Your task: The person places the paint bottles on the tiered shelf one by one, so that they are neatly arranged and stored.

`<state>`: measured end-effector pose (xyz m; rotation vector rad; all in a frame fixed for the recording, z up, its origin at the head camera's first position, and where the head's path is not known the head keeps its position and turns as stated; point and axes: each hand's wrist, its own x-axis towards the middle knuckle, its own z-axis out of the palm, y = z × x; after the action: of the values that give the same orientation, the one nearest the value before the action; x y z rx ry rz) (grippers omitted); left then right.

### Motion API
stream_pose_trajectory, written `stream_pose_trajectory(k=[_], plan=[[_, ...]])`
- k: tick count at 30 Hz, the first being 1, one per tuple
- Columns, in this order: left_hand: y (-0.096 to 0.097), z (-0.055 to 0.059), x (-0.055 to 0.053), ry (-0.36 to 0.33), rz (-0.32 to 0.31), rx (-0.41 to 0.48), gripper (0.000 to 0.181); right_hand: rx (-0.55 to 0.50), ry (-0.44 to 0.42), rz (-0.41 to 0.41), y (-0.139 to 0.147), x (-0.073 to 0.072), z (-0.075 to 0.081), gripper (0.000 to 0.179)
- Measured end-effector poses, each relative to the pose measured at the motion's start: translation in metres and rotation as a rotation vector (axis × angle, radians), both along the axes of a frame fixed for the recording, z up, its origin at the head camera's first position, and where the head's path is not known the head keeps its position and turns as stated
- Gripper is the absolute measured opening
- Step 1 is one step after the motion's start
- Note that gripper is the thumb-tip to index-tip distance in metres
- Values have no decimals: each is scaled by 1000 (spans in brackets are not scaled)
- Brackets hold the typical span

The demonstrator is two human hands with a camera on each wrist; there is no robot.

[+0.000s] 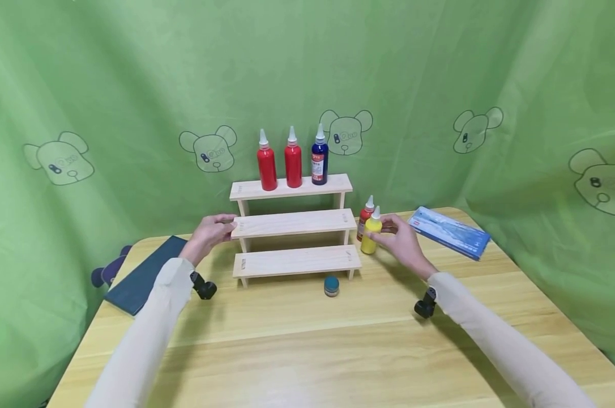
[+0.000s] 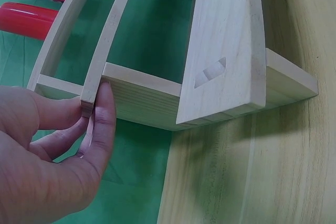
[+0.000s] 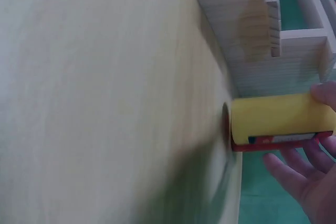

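Observation:
A three-tier wooden display rack (image 1: 297, 260) stands on the table. My left hand (image 1: 212, 235) pinches the left end of its middle board (image 2: 107, 40) between thumb and fingers. At the rack's right side, my right hand (image 1: 401, 245) grips a yellow squeeze bottle (image 1: 371, 235) with a white nozzle; in the right wrist view, the thumb lies on one side of the bottle (image 3: 278, 118) and fingers on the other. Partly hidden behind it is a red bottle (image 1: 363, 218). On the top board are two red bottles (image 1: 268, 170) (image 1: 293, 167) and a dark blue bottle (image 1: 320, 164).
A small jar with a teal lid (image 1: 331, 285) sits before the rack. To the right lies a flat blue box (image 1: 449, 232); on the left, a dark flat board (image 1: 146, 277) lies near the edge. A green curtain (image 1: 414, 68) hangs behind the wooden table (image 1: 297, 351).

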<state>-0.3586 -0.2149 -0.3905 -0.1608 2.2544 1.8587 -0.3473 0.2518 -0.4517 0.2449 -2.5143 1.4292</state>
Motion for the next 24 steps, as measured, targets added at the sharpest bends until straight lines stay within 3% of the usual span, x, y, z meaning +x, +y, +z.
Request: stream_pose_trajectory(k=[13, 24], plan=[[0, -3, -1, 11, 1, -17, 48, -221, 45, -121, 1, 7, 28, 62], [1, 3, 1, 62, -27, -92, 46, -247, 102, -129, -3, 2, 44, 61]])
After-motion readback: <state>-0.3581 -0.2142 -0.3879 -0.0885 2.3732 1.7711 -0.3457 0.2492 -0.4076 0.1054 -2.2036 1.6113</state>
